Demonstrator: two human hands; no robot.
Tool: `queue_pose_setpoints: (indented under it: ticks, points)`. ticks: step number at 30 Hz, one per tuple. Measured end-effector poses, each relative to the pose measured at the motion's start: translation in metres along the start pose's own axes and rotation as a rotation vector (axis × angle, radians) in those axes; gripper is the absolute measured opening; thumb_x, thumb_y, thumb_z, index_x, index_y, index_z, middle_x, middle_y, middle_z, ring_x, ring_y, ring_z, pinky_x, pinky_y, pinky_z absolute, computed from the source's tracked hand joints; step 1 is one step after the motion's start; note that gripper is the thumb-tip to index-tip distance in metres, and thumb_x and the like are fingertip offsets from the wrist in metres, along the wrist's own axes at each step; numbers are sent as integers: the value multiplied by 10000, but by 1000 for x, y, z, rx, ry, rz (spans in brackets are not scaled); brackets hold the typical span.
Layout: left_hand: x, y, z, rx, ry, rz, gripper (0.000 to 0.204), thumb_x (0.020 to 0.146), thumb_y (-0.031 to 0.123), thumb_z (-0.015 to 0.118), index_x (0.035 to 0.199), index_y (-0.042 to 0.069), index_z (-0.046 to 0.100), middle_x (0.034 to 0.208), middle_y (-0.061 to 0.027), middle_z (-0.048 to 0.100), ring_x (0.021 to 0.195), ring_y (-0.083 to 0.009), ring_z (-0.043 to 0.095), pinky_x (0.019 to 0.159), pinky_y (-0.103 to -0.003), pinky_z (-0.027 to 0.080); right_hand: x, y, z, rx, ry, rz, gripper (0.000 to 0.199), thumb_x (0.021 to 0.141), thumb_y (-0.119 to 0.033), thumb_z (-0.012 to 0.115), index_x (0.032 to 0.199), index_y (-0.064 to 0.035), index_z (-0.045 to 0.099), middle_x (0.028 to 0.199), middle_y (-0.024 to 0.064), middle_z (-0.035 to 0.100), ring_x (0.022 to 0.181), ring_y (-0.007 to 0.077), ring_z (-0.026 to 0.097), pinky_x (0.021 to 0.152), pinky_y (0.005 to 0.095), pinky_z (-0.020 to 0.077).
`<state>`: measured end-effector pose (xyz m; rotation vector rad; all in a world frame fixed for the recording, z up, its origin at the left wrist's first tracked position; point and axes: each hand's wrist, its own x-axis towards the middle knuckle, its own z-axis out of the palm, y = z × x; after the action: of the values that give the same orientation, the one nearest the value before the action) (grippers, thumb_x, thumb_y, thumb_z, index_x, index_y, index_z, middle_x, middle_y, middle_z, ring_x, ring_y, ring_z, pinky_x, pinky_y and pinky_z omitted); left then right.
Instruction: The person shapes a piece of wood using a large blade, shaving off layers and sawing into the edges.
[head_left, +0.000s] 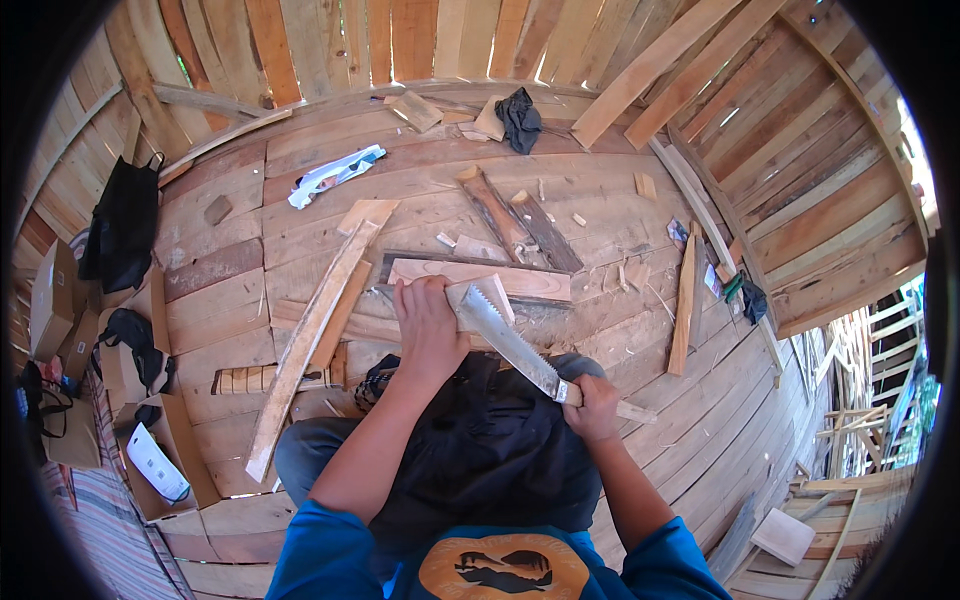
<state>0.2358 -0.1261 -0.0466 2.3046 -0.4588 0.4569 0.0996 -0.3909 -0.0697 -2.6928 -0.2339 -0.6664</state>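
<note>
My right hand [594, 408] is wrapped round the wooden handle of a curved pruning saw [513, 345], whose toothed blade slants up and left across my lap. The blade's far end lies over a short wood piece [494, 298]. My left hand [430, 325] is closed on that piece's left part, its fingertips hidden from me. Just beyond, a pale plank [530, 280] lies on a darker board, close to my left fingers. At my left knee a long narrow board [312, 350] slants across other boards, near a striped wooden sheath-like thing [265, 380].
Two bark-edged wood pieces [492, 212] and scattered chips lie ahead on the plank floor. Cardboard boxes [180, 425] and a black bag [124, 222] stand at the left. A narrow board [685, 300] lies at the right. Slatted wooden walls enclose the far side.
</note>
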Motion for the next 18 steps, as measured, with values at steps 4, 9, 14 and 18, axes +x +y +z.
queue_pose_setpoints:
  ticks: [4, 9, 14, 18]
  points:
    - [-2, -14, -2, -103, -288, -129, 582, 698, 72, 719, 1222, 23, 471, 1169, -157, 511, 1151, -368, 483, 1042, -459, 354, 3, -2, -3, -14, -32, -14, 205, 688, -191, 729, 739, -87, 560, 626, 103, 551, 572, 318, 572, 543, 427, 442]
    - [6, -31, -25, -508, -933, -315, 475, 792, 78, 627, 1258, 22, 558, 1177, -150, 626, 1083, -235, 605, 909, -394, 500, 3, -1, -5, 10, -33, -26, 212, 685, -197, 736, 733, -89, 560, 619, 102, 556, 567, 312, 577, 545, 426, 445]
    - [15, -50, -47, -1068, -1207, -801, 401, 862, 148, 569, 1217, -39, 579, 908, -174, 679, 792, -225, 696, 709, -321, 566, 4, -1, -3, 30, 10, 51, 196, 683, -178, 722, 728, -83, 557, 623, 116, 560, 582, 333, 581, 552, 432, 451]
    - [20, -51, -57, -1129, -1119, -778, 412, 879, 146, 567, 1229, -73, 562, 925, -218, 683, 816, -292, 705, 746, -376, 584, 6, -2, -4, 35, 3, 91, 185, 682, -155, 704, 720, -73, 543, 629, 126, 559, 593, 348, 582, 558, 441, 454]
